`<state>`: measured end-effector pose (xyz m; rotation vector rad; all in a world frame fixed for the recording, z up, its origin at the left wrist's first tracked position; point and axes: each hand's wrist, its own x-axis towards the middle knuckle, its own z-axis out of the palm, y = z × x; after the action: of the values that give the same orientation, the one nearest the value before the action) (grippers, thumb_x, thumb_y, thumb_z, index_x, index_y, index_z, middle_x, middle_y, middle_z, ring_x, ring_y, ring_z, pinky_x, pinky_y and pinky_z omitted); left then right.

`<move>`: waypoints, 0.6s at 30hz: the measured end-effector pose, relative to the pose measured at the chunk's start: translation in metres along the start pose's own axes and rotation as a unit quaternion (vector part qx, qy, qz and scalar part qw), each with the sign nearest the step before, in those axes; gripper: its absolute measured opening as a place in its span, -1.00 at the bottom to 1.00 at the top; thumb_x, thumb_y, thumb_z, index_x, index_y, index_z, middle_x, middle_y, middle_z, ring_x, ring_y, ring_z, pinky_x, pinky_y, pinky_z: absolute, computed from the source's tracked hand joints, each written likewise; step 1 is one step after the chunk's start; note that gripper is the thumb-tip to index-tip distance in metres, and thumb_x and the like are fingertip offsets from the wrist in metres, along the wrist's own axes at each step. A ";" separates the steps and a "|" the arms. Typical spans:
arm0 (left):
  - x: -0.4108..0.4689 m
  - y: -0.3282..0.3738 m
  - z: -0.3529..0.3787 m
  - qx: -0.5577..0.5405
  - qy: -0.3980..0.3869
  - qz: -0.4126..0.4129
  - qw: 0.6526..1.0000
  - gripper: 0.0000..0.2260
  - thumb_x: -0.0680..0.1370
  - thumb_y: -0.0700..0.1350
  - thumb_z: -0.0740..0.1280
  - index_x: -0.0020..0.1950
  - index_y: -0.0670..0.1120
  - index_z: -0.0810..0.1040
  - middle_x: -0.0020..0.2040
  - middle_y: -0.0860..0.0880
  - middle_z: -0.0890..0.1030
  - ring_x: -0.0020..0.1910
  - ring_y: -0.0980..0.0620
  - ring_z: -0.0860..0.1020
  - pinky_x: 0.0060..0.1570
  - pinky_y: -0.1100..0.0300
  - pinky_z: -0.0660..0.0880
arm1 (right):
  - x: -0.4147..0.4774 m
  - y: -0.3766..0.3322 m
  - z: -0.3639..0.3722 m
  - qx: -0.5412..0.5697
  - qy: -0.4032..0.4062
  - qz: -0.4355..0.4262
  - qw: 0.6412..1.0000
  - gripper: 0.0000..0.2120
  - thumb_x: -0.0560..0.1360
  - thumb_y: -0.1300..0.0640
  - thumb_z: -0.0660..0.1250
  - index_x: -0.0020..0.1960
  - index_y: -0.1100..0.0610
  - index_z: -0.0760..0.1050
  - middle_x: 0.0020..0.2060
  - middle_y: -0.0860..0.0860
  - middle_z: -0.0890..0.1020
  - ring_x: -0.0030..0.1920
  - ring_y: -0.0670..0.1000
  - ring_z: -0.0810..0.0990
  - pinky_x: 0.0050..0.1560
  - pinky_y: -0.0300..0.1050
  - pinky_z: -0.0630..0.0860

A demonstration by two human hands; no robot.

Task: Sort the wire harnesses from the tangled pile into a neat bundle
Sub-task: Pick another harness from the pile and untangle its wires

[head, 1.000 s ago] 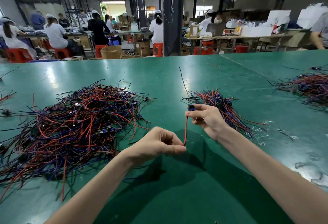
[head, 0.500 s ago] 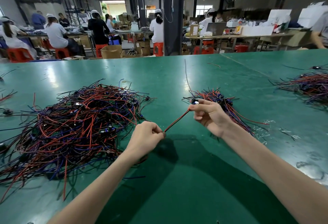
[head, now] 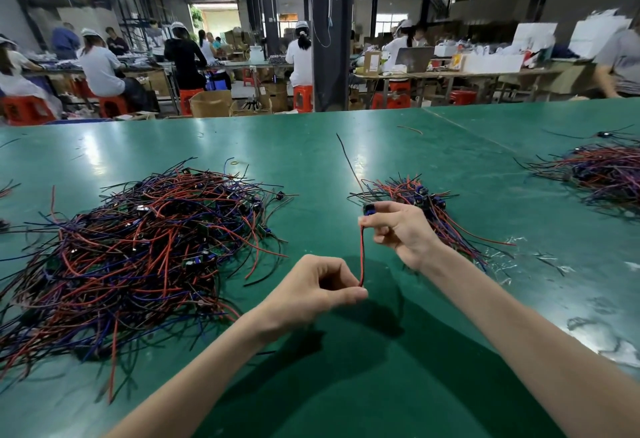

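Spotter: Your right hand [head: 398, 229] is raised above the green table [head: 346, 385]; thumb and forefinger pinch the blue-and-black connector [head: 370, 209] at the top end of one wire harness [head: 362, 254]; the other fingers are curled.

Recorder: Noted; and your left hand [head: 311, 290]?

Spotter: Lower and nearer you; thumb and fingertips pinch the bottom end of the same harness; its red and black leads run nearly upright between your two hands.

Recorder: The tangled pile [head: 138, 247]?

Spotter: On the table to your left, apart from your left hand; red, blue, purple and black leads cross every way, with small connectors scattered through them.

Recorder: The neat bundle [head: 450, 226]?

Spotter: Just behind your right hand; connectors clustered together, leads fanning out toward your right; whether your hand touches it, cannot tell.

Recorder: Anything else?

Spotter: One loose black wire [head: 348, 160] lies beyond the bundle; another heap of harnesses [head: 602, 170] sits at the far right edge; scraps of clear film [head: 512, 254] lie beside your right forearm; seated people [head: 100, 66] work at benches across the room.
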<state>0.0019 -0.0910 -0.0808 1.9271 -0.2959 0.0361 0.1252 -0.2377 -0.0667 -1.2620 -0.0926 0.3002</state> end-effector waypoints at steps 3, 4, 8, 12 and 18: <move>-0.001 0.000 -0.006 0.016 0.018 -0.004 1.000 -0.82 0.44 -0.19 0.47 -0.33 -0.05 0.55 -0.38 -0.02 0.50 -0.39 0.10 0.34 -0.37 0.25 0.28 | 0.000 -0.002 -0.001 -0.044 0.013 -0.011 0.999 -0.72 0.30 0.51 0.41 -0.19 0.17 0.50 -0.46 0.04 0.61 -0.60 -0.14 0.32 -0.56 -0.29 0.36; -0.001 0.001 -0.006 0.020 0.024 -0.005 0.999 -0.83 0.45 -0.18 0.47 -0.32 -0.06 0.56 -0.38 -0.01 0.51 -0.39 0.11 0.34 -0.37 0.27 0.28 | 0.000 -0.004 -0.001 -0.043 0.013 -0.017 0.999 -0.73 0.31 0.50 0.40 -0.19 0.16 0.49 -0.48 0.02 0.61 -0.60 -0.14 0.33 -0.55 -0.29 0.40; -0.001 0.008 -0.004 -0.055 0.057 -0.004 0.997 -0.93 0.48 -0.21 0.42 -0.20 -0.08 0.62 -0.37 0.08 0.60 -0.43 0.22 0.42 -0.38 0.39 0.34 | -0.001 -0.030 -0.003 0.008 -0.025 -0.047 0.999 -0.83 0.41 0.46 0.33 -0.14 0.21 0.48 -0.48 0.00 0.59 -0.52 -0.10 0.50 -0.42 -0.21 0.57; 0.002 0.014 -0.012 -0.230 0.097 -0.070 0.966 -0.89 0.53 -0.18 0.31 -0.01 -0.12 0.63 -0.24 0.04 0.65 -0.45 0.17 0.38 -0.42 0.36 0.36 | 0.004 -0.065 -0.025 -0.031 -0.028 -0.041 0.998 -0.89 0.46 0.42 0.30 -0.08 0.26 0.48 -0.36 0.10 0.60 -0.44 -0.01 0.60 -0.35 -0.14 0.62; 0.002 0.011 -0.025 -0.294 0.117 -0.122 0.941 -0.82 0.54 -0.21 0.24 0.03 -0.15 0.62 -0.23 0.06 0.63 -0.40 0.14 0.37 -0.38 0.31 0.31 | 0.030 -0.054 -0.070 -0.260 0.174 -0.052 0.948 -0.68 0.40 0.46 0.38 0.15 0.42 0.49 -0.28 0.22 0.59 -0.39 0.08 0.57 -0.38 -0.16 0.61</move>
<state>0.0047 -0.0721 -0.0616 1.3332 0.0926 0.0107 0.1794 -0.3089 -0.0393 -1.8102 0.0704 -0.0509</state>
